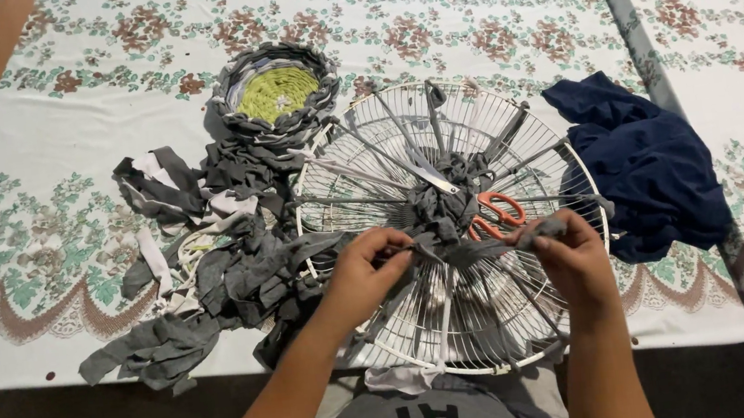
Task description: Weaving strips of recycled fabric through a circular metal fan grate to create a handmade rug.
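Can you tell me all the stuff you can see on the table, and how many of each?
fan guard: one, white wire, round, lying flat at the table's near edge
fabric strip: one, grey, stretched between both hands over the fan guard
woven knot: one, grey, at the fan guard's middle
scissors: one pair, orange handles, lying on the fan guard
strip pile: one heap, grey and white, left of the fan guard
woven basket: one, grey rim, green middle, behind the strip pile
cloth: one, dark blue, right of the fan guard
tablecloth: white with flower pattern, covers the table
left hand: pinches the strip's left end
right hand: pinches the strip's right end
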